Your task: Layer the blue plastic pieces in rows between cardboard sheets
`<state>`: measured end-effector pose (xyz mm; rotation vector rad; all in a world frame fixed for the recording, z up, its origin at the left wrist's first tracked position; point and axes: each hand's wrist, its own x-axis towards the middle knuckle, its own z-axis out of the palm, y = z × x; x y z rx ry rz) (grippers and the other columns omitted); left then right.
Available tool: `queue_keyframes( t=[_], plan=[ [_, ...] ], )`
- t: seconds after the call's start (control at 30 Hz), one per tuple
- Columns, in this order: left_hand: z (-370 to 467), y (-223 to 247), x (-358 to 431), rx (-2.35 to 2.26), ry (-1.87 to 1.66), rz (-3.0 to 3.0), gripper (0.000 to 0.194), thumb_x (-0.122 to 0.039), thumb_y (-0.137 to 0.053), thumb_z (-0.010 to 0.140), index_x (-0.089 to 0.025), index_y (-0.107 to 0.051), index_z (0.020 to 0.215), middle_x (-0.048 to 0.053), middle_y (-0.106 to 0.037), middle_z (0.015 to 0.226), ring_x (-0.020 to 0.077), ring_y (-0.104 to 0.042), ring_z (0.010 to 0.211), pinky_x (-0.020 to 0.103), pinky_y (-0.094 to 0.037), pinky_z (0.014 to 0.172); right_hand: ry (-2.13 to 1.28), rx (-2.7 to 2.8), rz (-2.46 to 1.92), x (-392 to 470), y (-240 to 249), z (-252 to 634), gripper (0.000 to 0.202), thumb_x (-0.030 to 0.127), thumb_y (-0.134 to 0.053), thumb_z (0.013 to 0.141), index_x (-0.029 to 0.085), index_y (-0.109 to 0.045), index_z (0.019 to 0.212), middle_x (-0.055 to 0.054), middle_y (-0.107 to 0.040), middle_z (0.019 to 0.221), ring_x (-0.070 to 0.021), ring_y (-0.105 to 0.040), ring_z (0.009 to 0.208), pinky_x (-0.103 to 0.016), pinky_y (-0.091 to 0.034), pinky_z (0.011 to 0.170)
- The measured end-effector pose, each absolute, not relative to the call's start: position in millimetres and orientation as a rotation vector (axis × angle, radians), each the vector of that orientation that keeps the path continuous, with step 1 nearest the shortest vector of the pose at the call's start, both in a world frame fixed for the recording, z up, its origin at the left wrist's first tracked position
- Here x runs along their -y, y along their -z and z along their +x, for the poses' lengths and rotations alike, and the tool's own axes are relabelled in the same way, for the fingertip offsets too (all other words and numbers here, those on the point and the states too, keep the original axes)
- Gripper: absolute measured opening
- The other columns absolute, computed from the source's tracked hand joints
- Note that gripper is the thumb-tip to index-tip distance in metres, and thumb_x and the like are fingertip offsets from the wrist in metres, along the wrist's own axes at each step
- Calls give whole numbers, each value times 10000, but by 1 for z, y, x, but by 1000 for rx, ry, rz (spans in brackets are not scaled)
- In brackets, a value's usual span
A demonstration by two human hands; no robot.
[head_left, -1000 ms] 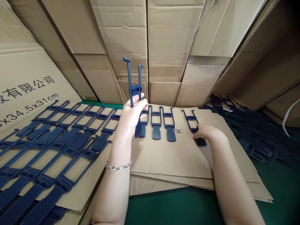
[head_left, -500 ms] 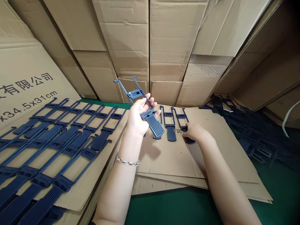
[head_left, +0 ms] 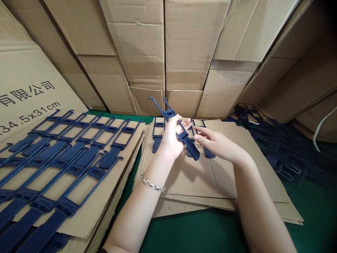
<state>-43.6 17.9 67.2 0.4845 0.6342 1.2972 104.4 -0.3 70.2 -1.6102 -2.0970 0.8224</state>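
A dark blue plastic bracket (head_left: 191,147) with two hooked arms and a ribbed foot lies across the palm of my left hand (head_left: 172,138), tilted above the cardboard. Fingers of that hand curl around its middle. My right hand (head_left: 213,140) hovers just to the right, palm down, fingers stretched out and slightly apart, holding nothing visible. Similar brackets lie in a row on the cardboard sheets (head_left: 226,175): one at the row's left end (head_left: 157,144), another under my right hand (head_left: 209,152), others partly hidden by my hands.
Rows of the same brackets (head_left: 113,156) cover a cardboard stack at the left. A jumbled pile of dark parts (head_left: 286,158) lies at the right on the green surface (head_left: 195,233). Tall cardboard boxes (head_left: 186,49) stand behind. A pale cable (head_left: 319,130) hangs at far right.
My left hand has moved right and slightly down with its bracket. My right hand has come up off a bracket at the row's right end and moved left.
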Motion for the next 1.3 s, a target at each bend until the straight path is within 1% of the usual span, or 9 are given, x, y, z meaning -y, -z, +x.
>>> queue_keyframes(
  t=[0.07,0.2,0.4,0.5,0.67,0.77,0.97,1.1,1.3],
  plan=[
    [-37,-66,-15,-648,-1269,532,290,-428,-524,772,-194,-453,927,65,-583,955,195,-536,999,303,-465,772,-944,2158,-1377,10,-78,96,568,449,-488,808,277,-346,1330,-20,-591,905,-151,-562,766,-253,-449,667],
    [-29,-64,-13,-688,-1179,667,448,-535,-430,808,-198,-404,1102,113,-505,1179,225,-438,1151,359,-437,879,-766,2238,-1414,15,-81,92,534,302,-534,766,294,-409,1285,11,-566,751,-119,-524,623,-222,-422,568],
    [-39,-55,-15,-1010,-950,1299,665,-498,-480,781,-275,-194,1338,57,-235,1412,225,-238,1288,414,-290,1015,-403,1973,-2097,-11,-61,144,596,287,-543,740,202,-378,1306,-84,-601,976,-219,-570,869,-277,-446,697],
    [-41,-52,-11,-1322,-796,1881,578,-411,-446,810,-227,-273,1330,80,-302,1382,240,-291,1256,423,-235,1040,-337,1809,-2521,-27,-47,181,603,301,-548,729,135,-405,1291,-136,-574,1053,-268,-548,954,-307,-449,724],
    [-33,-52,0,-1093,-195,2264,492,-408,-418,810,-234,-390,1269,61,-483,1244,220,-489,1075,334,-427,843,-434,1760,-2711,-40,-30,215,565,325,-619,676,134,-512,1196,-125,-571,1069,-276,-543,979,-318,-462,744],
    [-33,-52,3,-1148,-11,2252,482,-394,-476,775,-244,-431,1231,55,-539,1164,215,-539,972,285,-450,671,-449,1793,-2697,-45,-22,215,570,325,-662,634,140,-543,1161,-122,-578,1050,-260,-557,953,-302,-470,729],
    [-40,-51,-2,-1302,64,2240,410,-371,-503,754,-173,-511,1113,114,-564,1044,227,-561,831,273,-400,555,-459,1861,-2672,-49,-18,201,448,249,-662,599,167,-617,1037,-110,-597,1000,-247,-571,914,-291,-469,701],
    [-38,-51,0,-1291,96,2242,273,-317,-508,726,-128,-572,912,116,-588,856,202,-548,666,259,-343,478,-470,1902,-2634,-47,-20,192,532,243,-651,599,150,-578,1118,-122,-592,1030,-258,-560,952,-305,-468,720],
    [-31,-58,15,-1132,-30,2301,249,-381,-442,767,-178,-522,887,66,-588,900,188,-531,708,258,-329,495,-515,1947,-2533,-46,-22,176,599,258,-643,621,119,-528,1192,-141,-550,1123,-268,-532,1005,-315,-444,786]
  ],
)
